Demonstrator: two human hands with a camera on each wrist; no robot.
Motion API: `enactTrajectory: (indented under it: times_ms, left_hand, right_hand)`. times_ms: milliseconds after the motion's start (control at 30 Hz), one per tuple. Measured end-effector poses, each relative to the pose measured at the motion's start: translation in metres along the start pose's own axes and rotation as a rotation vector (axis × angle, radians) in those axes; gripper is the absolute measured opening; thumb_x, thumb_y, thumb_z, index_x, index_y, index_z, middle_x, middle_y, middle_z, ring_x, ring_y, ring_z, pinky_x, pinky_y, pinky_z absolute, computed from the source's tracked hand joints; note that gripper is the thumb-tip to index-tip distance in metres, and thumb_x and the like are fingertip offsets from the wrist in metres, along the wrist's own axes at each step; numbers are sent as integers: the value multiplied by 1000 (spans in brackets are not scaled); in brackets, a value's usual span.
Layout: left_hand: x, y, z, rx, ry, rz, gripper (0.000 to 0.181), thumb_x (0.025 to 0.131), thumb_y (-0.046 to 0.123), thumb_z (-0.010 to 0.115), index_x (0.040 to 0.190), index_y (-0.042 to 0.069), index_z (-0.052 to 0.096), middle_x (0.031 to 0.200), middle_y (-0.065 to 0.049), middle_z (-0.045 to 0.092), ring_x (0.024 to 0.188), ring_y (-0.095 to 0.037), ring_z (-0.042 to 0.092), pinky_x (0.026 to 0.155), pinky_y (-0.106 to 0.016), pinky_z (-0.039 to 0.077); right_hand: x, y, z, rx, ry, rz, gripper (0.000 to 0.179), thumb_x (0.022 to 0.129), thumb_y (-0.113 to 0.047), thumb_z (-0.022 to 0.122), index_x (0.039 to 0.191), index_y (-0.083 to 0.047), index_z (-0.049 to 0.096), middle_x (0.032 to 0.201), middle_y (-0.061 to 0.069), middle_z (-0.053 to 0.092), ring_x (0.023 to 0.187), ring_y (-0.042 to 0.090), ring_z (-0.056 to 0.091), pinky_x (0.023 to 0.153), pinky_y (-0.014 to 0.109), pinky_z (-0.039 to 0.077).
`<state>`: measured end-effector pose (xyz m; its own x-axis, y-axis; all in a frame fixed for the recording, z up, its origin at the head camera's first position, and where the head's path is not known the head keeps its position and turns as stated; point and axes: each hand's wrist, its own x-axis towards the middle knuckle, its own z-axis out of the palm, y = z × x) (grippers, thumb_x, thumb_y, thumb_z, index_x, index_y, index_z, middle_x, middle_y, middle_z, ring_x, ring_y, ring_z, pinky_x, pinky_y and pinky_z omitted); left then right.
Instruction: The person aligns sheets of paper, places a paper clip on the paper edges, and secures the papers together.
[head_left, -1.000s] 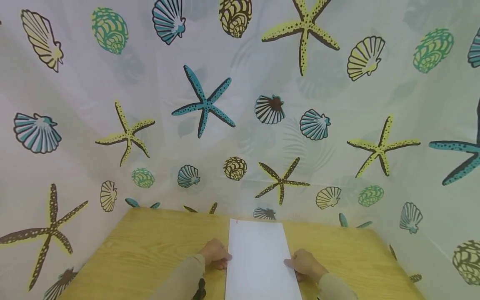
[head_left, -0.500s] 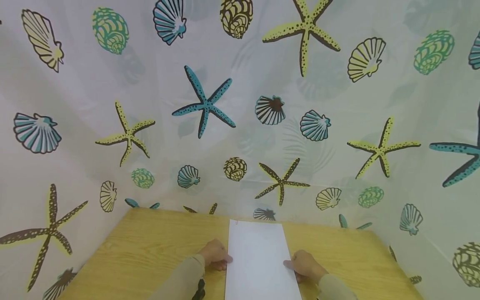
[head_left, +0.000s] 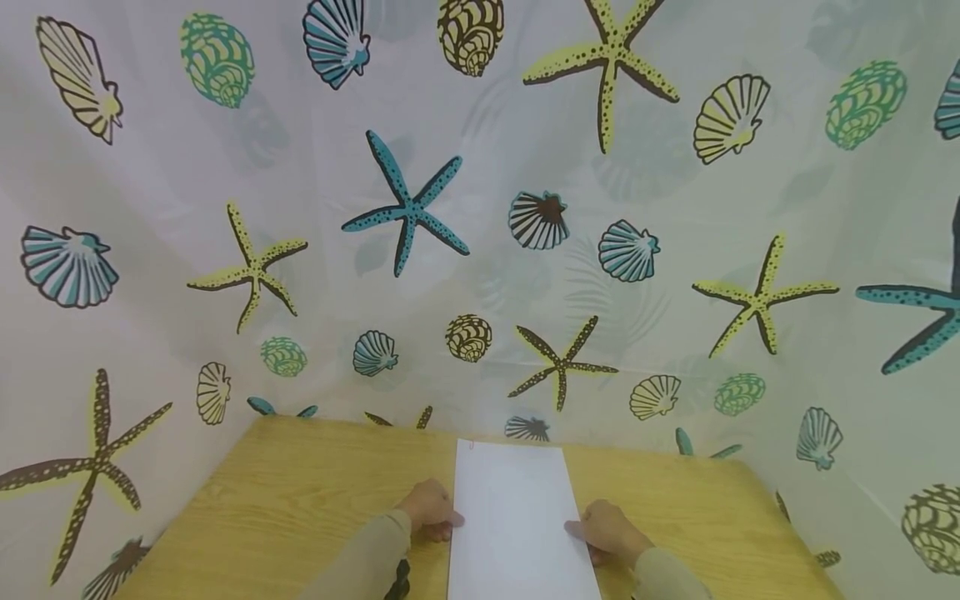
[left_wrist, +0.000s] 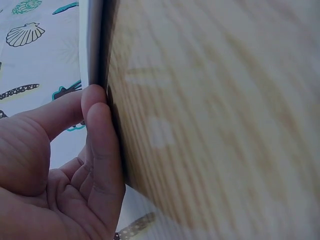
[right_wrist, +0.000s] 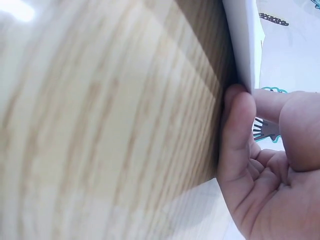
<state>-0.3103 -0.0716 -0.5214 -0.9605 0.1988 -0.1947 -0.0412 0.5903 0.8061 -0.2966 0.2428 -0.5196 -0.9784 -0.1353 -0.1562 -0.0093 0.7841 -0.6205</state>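
Observation:
White paper (head_left: 513, 517) lies lengthwise on the wooden table, running out of the bottom of the head view. A small red mark, shaped like a paper clip, (head_left: 471, 445) shows at its far left corner. My left hand (head_left: 431, 507) pinches the paper's left edge, thumb on top and fingers beneath. On the opposite edge, my right hand (head_left: 611, 529) pinches it in the same way. Both wrist views show the paper's edge (left_wrist: 91, 45) between thumb and curled fingers, close to the tabletop. Whether it is one sheet or a stack, I cannot tell.
The wooden table (head_left: 300, 492) spreads out on both sides of the paper. A pale curtain (head_left: 315, 283) printed with starfish and shells hangs behind the table and along its left and right sides. Something dark (head_left: 399, 579) shows beside my left sleeve.

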Motion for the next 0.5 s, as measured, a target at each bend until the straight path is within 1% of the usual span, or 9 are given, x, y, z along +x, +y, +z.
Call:
enactTrajectory:
  times_ms: [100,267,500]
  left_hand:
    - [-1,1,0,12,0,5,23,77,6,74,62,4,58,51,-4,61,43,-10,56,45,-21,48]
    - [-3,1,1,22,-6,-11,21,77,8,75,64,4,60,52,-4,62,44,-11,56,45,-21,46]
    - [-5,3,0,16,6,-8,25,77,6,75,61,6,56,52,-4,61,43,-9,55,45,-19,46]
  right_hand:
    - [0,0,0,-11,3,-2,29,87,-21,65,66,-5,53,44,-2,48,34,4,43,37,15,37]
    - [1,3,1,-32,1,7,33,87,-23,66,62,-6,52,41,-4,46,33,3,41,36,13,31]
    - [1,0,0,-41,10,-23,34,87,-24,65,60,-8,50,40,-7,43,32,0,37,35,10,28]
